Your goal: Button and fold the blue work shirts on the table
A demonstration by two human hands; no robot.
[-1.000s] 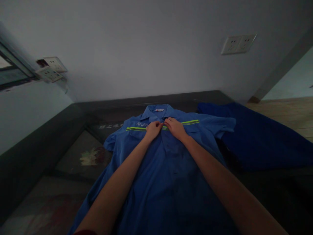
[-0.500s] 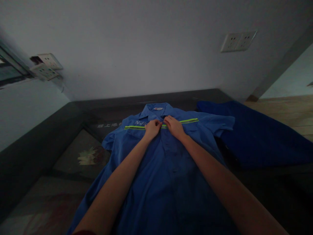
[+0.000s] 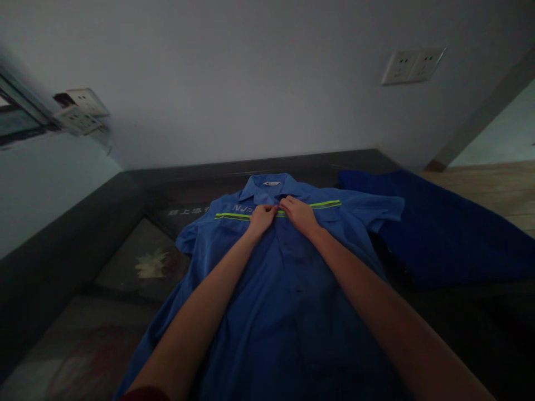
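Observation:
A blue short-sleeved work shirt [image 3: 259,289] lies spread face up, its collar pointing away from me. A yellow-green stripe and pale lettering cross its chest. At the front opening just below the collar, my left hand [image 3: 262,218] pinches the shirt's edge. My right hand [image 3: 298,214] grips the opposite edge of the front, its fingertips close against those of the left. Whatever button lies between the fingertips is hidden. Lower on the placket, a small dark buttonhole or button mark shows faintly.
The shirt rests on a dark surface with a raised rim [image 3: 251,166]. Darker blue folded cloth [image 3: 443,234] lies at the right, partly under the sleeve. A pale flower-like patch [image 3: 151,263] shows at the left. Wall sockets [image 3: 413,65] sit above, with more sockets [image 3: 83,111] at left.
Both hands stay at the same spot on the shirt front, with only slight finger movement. The whole view has shifted a little.

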